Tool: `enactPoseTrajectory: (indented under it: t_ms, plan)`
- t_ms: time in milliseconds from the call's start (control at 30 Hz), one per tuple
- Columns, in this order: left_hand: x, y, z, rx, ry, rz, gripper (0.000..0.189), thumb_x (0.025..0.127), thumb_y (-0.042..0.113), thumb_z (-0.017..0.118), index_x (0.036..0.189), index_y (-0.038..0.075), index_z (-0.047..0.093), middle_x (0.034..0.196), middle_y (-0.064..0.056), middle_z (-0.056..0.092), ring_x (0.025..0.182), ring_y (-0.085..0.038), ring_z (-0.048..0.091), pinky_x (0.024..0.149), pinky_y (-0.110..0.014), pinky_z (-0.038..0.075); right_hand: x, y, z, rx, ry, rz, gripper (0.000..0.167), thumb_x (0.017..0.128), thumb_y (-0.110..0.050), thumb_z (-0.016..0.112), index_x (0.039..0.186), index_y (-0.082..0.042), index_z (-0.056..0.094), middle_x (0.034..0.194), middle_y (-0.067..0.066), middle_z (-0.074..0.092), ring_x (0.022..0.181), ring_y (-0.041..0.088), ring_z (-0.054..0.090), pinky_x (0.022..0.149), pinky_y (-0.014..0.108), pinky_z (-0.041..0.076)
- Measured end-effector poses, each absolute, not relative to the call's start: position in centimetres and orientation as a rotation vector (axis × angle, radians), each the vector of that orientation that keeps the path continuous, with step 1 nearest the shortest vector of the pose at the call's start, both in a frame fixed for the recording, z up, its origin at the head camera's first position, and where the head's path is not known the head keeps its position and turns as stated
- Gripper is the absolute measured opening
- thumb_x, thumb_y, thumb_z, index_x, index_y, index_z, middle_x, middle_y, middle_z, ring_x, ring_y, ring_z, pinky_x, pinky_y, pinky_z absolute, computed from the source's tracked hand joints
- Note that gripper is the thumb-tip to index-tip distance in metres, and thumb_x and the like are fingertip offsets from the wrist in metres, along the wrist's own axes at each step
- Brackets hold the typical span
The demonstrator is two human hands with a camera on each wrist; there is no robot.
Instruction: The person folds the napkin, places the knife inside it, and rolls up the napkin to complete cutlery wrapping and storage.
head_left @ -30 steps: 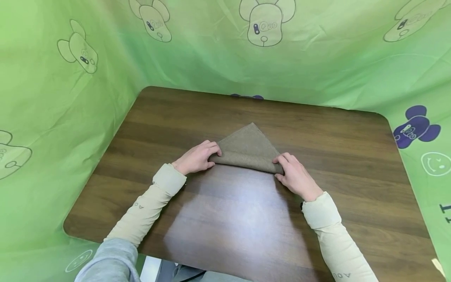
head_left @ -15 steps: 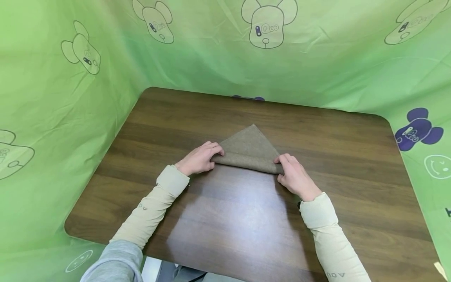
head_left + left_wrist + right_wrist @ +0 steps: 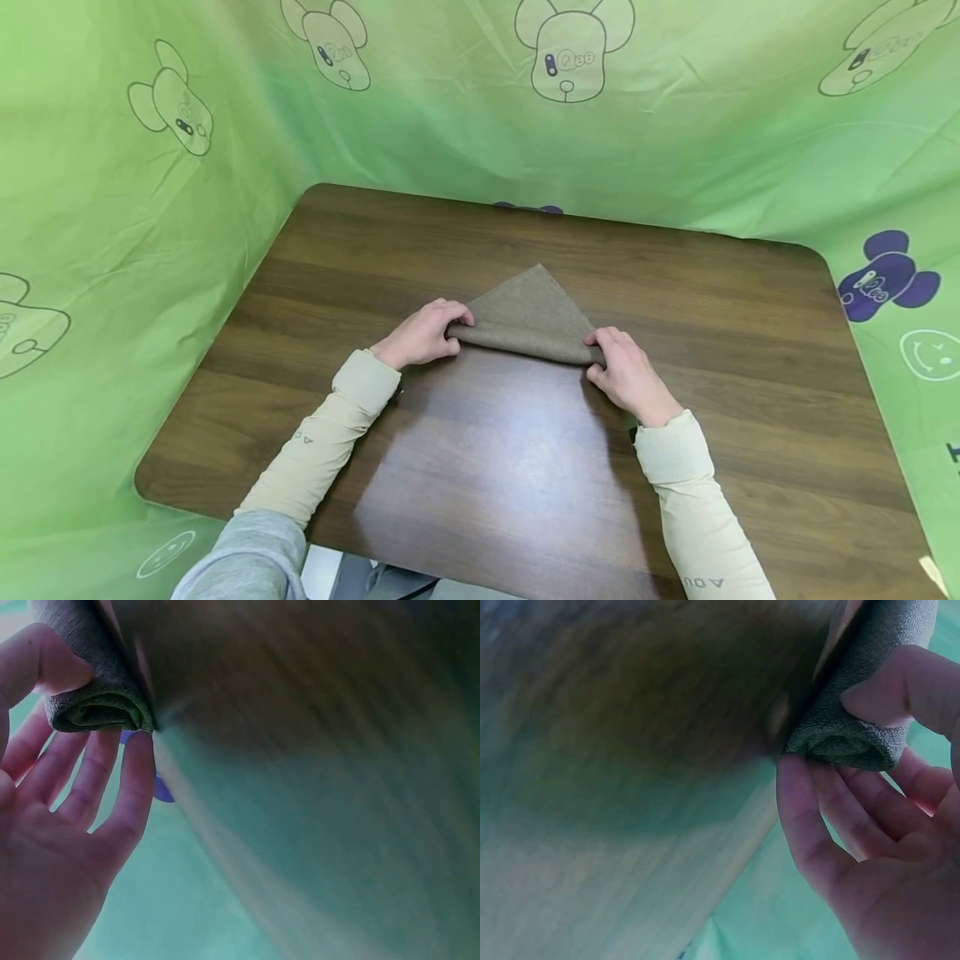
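Observation:
A brown towel (image 3: 531, 302) lies on the wooden table, its far part a flat triangle with the tip pointing away from me. Along its near side runs a rolled edge (image 3: 525, 339). My left hand (image 3: 424, 335) grips the left end of the roll, thumb on one side and fingers on the other. At the opposite end, my right hand (image 3: 632, 377) holds the roll the same way. Spiral layers show at the roll's left end (image 3: 103, 714) in the left wrist view and at its right end (image 3: 847, 746) in the right wrist view.
The dark wooden table (image 3: 750, 333) has rounded corners. Green fabric (image 3: 435, 133) printed with bear heads hangs behind it and on both sides. Bright light reflects off the tabletop in front of the towel.
The rolled edge has turned slightly away from me and looks a little narrower. Both hands keep their places at its ends, with only small finger and thumb shifts.

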State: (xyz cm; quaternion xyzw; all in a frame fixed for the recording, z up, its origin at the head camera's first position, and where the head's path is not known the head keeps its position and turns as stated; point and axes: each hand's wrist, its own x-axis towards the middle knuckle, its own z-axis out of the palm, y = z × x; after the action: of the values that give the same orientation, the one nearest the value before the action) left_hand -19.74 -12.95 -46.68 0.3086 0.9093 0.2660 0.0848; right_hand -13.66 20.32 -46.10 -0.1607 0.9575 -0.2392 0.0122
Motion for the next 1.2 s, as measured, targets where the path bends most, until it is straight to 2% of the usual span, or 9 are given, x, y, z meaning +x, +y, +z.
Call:
enactPoseTrajectory:
  t_ms: [300,500,767,967,1200]
  plan:
    - [-20.39,-13.09,-46.84,0.877,2.671,0.882,0.034,0.075,0.004,0.064,0.109,0.009,0.064,0.109,-0.004,0.066,0.102,-0.022,0.055,0.095,-0.037,0.043,-13.71,20.63,-45.65,-0.552,2.966,-0.742,0.033,0.08,0.001,0.056,0.112,0.005,0.057,0.113,0.024,0.061,0.11,0.041,0.055,0.094,0.052,0.043]
    - [-20.43,-13.14,-46.67,0.894,2.676,0.877,0.033,0.076,0.005,0.063,0.109,0.009,0.064,0.108,-0.005,0.067,0.1,-0.022,0.055,0.094,-0.037,0.043,-13.77,20.9,-45.78,-0.633,2.974,-0.723,0.028,0.086,0.002,0.054,0.114,0.006,0.057,0.111,0.024,0.062,0.108,0.039,0.057,0.092,0.051,0.045]
    - [-20.17,-13.45,-46.47,0.864,2.703,0.871,0.034,0.078,0.006,0.06,0.111,0.011,0.064,0.111,-0.002,0.067,0.106,-0.021,0.055,0.096,-0.036,0.044,-13.82,21.02,-45.7,-0.688,2.971,-0.715,0.026,0.091,0.003,0.052,0.116,0.007,0.055,0.112,0.024,0.062,0.109,0.039,0.058,0.092,0.051,0.046]
    - [-20.24,-13.7,-46.54,0.92,2.676,0.935,0.032,0.079,0.003,0.06,0.11,0.008,0.064,0.112,-0.005,0.067,0.109,-0.019,0.06,0.098,-0.035,0.045,-13.75,21.22,-45.64,-0.685,2.968,-0.714,0.027,0.091,0.004,0.052,0.118,0.007,0.055,0.113,0.023,0.061,0.109,0.039,0.058,0.093,0.051,0.046]
    - [-20.29,-13.85,-46.25,0.894,2.663,0.954,0.034,0.083,0.005,0.059,0.116,0.006,0.062,0.119,-0.008,0.065,0.115,-0.02,0.059,0.101,-0.036,0.044,-13.91,21.27,-45.61,-0.655,2.974,-0.719,0.027,0.093,0.003,0.05,0.119,0.008,0.055,0.115,0.024,0.06,0.108,0.039,0.058,0.093,0.05,0.046]
